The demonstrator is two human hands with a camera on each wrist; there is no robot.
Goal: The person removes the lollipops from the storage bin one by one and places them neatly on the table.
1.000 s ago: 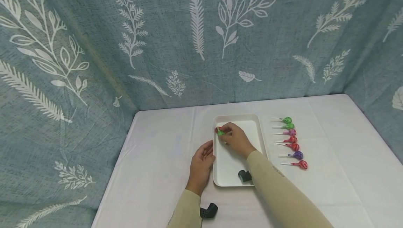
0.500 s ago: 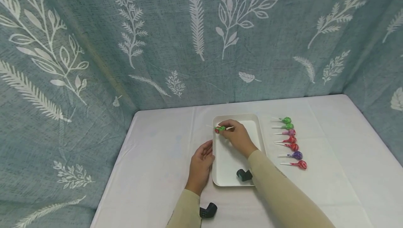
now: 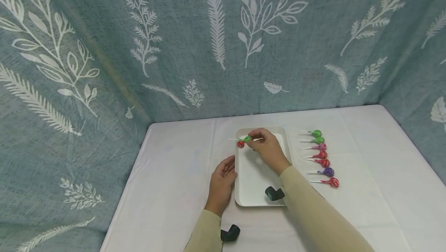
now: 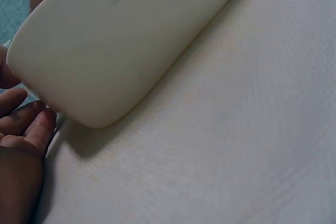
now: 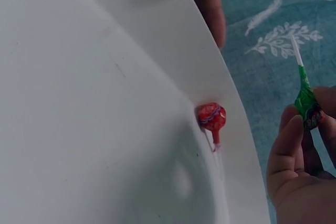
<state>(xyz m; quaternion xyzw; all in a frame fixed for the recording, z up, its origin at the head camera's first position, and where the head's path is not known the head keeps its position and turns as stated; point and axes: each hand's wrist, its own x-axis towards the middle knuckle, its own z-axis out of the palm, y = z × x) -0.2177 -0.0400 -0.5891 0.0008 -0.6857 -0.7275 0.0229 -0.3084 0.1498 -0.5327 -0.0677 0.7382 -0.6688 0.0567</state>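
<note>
My right hand (image 3: 268, 147) pinches a green-wrapped lollipop (image 3: 247, 138) by its head, over the far left corner of a white tray (image 3: 261, 170). Its white stick points left in the head view. In the right wrist view the green lollipop (image 5: 305, 100) is held clear of the tray. A red lollipop (image 5: 212, 116) lies inside that corner against the wall. My left hand (image 3: 223, 182) grips the tray's left rim, thumb over the edge and fingers outside. In the left wrist view the left hand (image 4: 23, 129) shows only in part, beside the tray's outer wall (image 4: 105, 66).
Right of the tray several lollipops lie in a column, sticks pointing left: green ones (image 3: 316, 132), a pink one (image 3: 322, 147), red ones (image 3: 325, 163) and a purple one (image 3: 328, 172). Black devices (image 3: 230, 233) sit at both wrists. A leaf-patterned curtain (image 3: 195, 50) hangs behind the white-covered table.
My right hand has shifted right and slightly away from me with the green lollipop, and its stick has swung to point left. The red lollipop shows more fully. The left hand stays put.
</note>
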